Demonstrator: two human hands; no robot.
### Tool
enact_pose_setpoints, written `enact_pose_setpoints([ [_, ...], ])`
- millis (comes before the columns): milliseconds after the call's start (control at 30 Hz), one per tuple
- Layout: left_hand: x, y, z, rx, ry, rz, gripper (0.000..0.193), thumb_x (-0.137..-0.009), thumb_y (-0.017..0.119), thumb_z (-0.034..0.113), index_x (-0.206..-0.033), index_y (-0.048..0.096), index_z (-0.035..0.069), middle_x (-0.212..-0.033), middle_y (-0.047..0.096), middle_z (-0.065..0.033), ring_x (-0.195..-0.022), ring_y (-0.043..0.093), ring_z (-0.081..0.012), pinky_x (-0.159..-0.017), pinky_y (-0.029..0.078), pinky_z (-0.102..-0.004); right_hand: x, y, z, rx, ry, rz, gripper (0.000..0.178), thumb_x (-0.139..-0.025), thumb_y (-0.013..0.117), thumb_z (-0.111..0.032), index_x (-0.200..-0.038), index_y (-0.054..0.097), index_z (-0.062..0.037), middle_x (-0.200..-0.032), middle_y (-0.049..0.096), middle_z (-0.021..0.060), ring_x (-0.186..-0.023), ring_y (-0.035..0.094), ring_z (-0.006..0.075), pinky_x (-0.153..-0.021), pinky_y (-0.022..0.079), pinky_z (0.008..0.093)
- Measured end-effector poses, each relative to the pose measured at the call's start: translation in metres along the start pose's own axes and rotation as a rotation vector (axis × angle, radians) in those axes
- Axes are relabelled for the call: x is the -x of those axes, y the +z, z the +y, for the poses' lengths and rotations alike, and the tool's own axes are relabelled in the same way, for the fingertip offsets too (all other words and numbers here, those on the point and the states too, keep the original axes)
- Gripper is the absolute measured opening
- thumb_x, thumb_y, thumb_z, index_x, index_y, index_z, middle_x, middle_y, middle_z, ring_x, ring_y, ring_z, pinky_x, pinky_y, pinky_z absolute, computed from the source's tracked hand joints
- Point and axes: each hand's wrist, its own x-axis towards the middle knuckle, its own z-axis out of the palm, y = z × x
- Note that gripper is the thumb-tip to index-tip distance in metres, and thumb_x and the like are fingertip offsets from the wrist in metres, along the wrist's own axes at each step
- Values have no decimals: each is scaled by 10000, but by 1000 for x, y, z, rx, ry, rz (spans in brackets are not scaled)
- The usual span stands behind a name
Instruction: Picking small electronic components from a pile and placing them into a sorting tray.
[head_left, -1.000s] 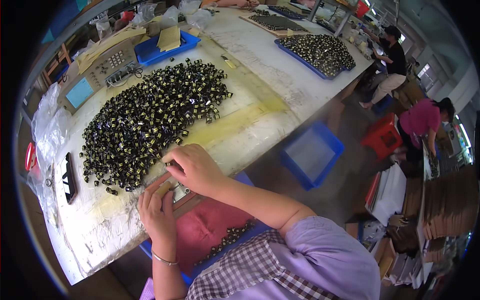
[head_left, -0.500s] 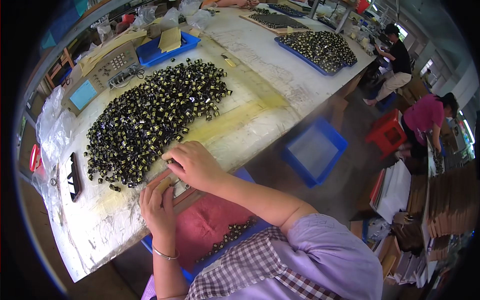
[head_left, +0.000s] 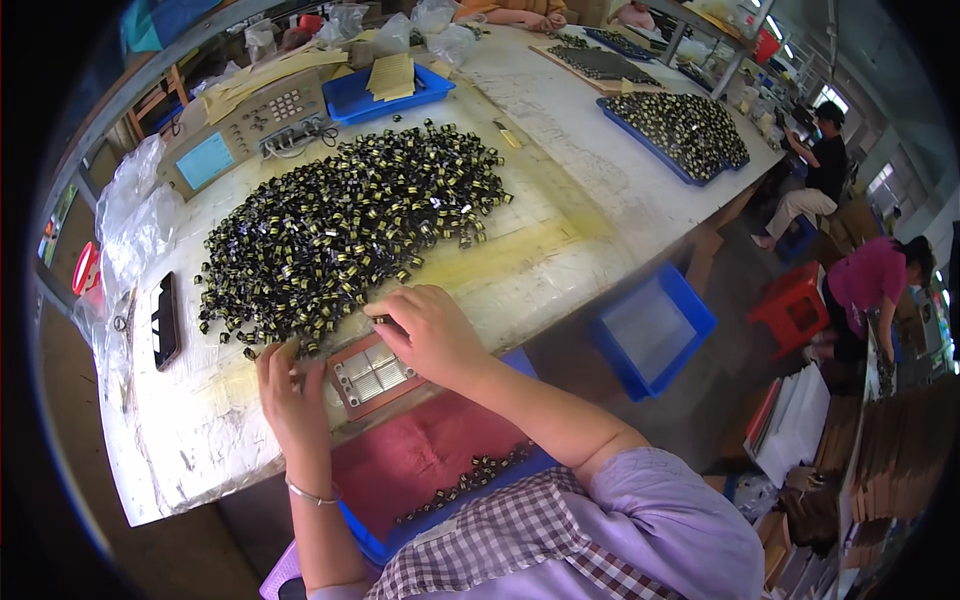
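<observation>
A large heap of small black components with yellow bands [head_left: 350, 220] lies on the worktable. At its near edge my right hand [head_left: 430, 335] is bent down, fingers pinched on a small dark component [head_left: 381, 319], mostly hidden. My left hand [head_left: 293, 400] is at the heap's near-left edge with curled fingers; what they hold, if anything, is hidden. Between my hands, a reddish-brown frame with a slotted metal plate [head_left: 375, 375] lies at the table edge. Below it, at my lap, a blue tray lined with red cloth [head_left: 400, 455] holds a row of loose components.
A dark phone [head_left: 165, 320] and a grey control box [head_left: 215, 150] stand left of the heap. Behind it are a blue tray [head_left: 345, 100] and a knife [head_left: 508, 134]. Another filled blue tray [head_left: 690, 175] sits far right. A blue bin [head_left: 650, 330] is beside the table; other people work beyond.
My left hand has moved away from the frame to the heap's edge, uncovering the slotted plate. My right hand stays at the heap's near edge. The whole view has shifted slightly.
</observation>
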Motion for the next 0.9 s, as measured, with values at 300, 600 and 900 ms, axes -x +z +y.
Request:
enact_pose_setpoints([
  [300,-10,21,25,52,43,-75,318,-778,699,11,-1078,598,40,-1111,577,-165,-968,591,-347,-796,499,-412,0,-1,-2,2,1,-3,245,-797,697,-82,-1032,638,-121,-943,650,78,-905,607,300,-826,471,403],
  [600,5,9,13,35,183,21,255,-823,688,52,-1070,633,18,-1078,595,-150,-914,587,-315,-772,484,-369,2,-9,-8,-335,159,66,182,-812,703,-82,-989,664,-76,-914,679,93,-806,638,281,-707,507,359],
  [900,8,5,5,-38,94,84,233,-769,766,125,-907,620,9,-936,621,-127,-849,606,-319,-749,483,-389,9,-13,-14,-183,16,-173,154,-787,754,-116,-935,714,-106,-906,689,70,-800,634,245,-728,495,334],
])
